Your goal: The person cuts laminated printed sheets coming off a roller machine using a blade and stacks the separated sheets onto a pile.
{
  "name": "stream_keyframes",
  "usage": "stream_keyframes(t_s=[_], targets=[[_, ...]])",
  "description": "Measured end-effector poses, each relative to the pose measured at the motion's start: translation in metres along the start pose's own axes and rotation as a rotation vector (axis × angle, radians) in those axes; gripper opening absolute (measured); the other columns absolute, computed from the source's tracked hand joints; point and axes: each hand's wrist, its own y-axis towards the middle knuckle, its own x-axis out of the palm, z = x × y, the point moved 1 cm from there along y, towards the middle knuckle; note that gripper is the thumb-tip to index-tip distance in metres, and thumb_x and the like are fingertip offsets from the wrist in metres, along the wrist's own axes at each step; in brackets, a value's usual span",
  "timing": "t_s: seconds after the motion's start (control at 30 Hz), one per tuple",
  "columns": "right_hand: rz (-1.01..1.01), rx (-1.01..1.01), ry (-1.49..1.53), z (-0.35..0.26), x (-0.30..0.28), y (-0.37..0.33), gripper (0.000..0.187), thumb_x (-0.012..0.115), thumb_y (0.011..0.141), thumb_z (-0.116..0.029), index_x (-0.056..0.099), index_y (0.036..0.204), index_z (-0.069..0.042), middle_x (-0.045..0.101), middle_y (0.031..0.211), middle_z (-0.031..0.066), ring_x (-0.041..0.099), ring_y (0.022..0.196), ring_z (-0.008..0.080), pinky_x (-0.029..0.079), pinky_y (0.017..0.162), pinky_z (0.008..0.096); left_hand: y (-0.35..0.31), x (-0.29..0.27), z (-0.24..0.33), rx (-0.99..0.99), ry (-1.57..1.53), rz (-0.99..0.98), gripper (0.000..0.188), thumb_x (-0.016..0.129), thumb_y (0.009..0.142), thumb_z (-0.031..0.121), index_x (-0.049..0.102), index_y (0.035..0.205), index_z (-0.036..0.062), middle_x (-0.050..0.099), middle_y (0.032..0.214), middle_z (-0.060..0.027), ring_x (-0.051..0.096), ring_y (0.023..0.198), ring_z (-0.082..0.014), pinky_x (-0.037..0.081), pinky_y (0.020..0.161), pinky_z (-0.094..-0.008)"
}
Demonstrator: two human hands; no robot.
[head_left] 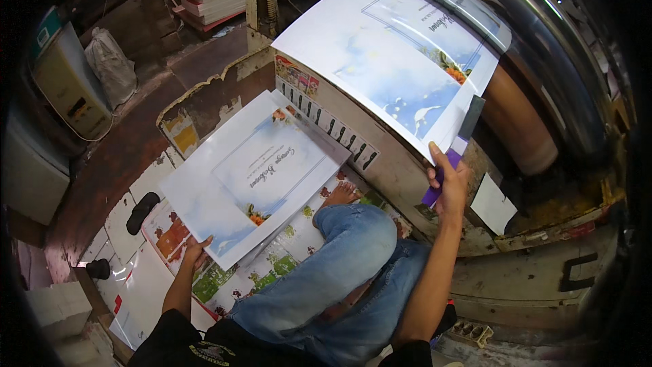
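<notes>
A worn reddish-brown floor [92,187] runs along the left, past what may be a pale cabinet [71,81] and a whitish sack [111,66]; the upper-left background lies dim.

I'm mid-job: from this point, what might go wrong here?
The tool in the right hand sits right by the edge of the curved sheet, so it could nick the print. 
Handled at one corner while its far end reaches the roller, the sheet might crease or skew. 
The stack, with the left hand at one corner, looks unevenly aligned and may slip.
</notes>
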Motion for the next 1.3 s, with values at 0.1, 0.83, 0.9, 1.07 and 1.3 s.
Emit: stream_keyframes(t_s=[0.1,0.83,0.9,1.07,1.3], targets=[[-0.013,0.014,-0.035,0.006,0.000,-0.012,0.022,0.076,0.082,-0.019,0.061,0.074,-0.005,0.055,0.063,-0.0012,0.047,0.048,0.0053,0.029,0.041,0.0195,0.020,0.022,-0.009,0.078,-0.082,0.006,0.053,0.071,0.084,0.002,0.043,0.128,-0.0012,0.061,0.111,-0.0124,0.064,0.096,-0.0214,0.057,0.079,-0.0320],[-0.604,-0.045,-0.323,-0.003,-0.033,0.019,0.017,0.082,0.075,-0.015,0.074,0.072,-0.001,0.063,0.061,-0.0020,0.051,0.055,0.0039,0.035,0.049,0.0226,0.023,0.254,0.028,0.137,1.595,0.025,0.141,0.095,0.041,0.041,0.016,0.149,-0.0016,0.020,0.152,-0.0300,0.007,0.141,-0.0528,0.034,0.103,-0.0645],[-0.723,-0.026,-0.355,-0.022,-0.017,0.026,0.015,0.082,0.075,-0.014,0.074,0.071,-0.002,0.065,0.062,0.0004,0.053,0.056,0.0043,0.036,0.050,0.0229,0.011,0.287,0.107,0.376,0.928,-0.369,0.096,0.089,0.059,0.045,0.049,0.130,-0.0056,0.058,0.126,-0.0193,0.058,0.117,-0.0321,0.044,0.104,-0.0451],[-0.922,0.101,-0.254,-0.074,-0.025,-0.018,0.017,0.082,0.076,-0.016,0.074,0.072,-0.002,0.070,0.066,0.0032,0.054,0.047,0.0050,0.040,0.042,0.0195,-0.129,0.391,0.237,0.149,-0.642,-0.946,0.062,0.057,0.096,0.035,0.030,0.138,-0.0026,0.049,0.131,-0.0180,0.051,0.123,-0.0307,0.046,0.101,-0.0485],[-1.071,0.316,-0.318,-0.146,-0.040,-0.022,0.028,0.078,0.079,-0.012,0.071,0.102,0.003,0.069,0.069,0.0094,0.057,0.050,0.0065,0.042,0.045,0.0195,-0.178,0.383,0.286,0.355,-0.342,-0.370,0.047,0.061,0.092,0.006,0.034,0.129,-0.0020,0.056,0.113,-0.0128,0.067,0.092,-0.0206,0.063,0.066,-0.0331]])
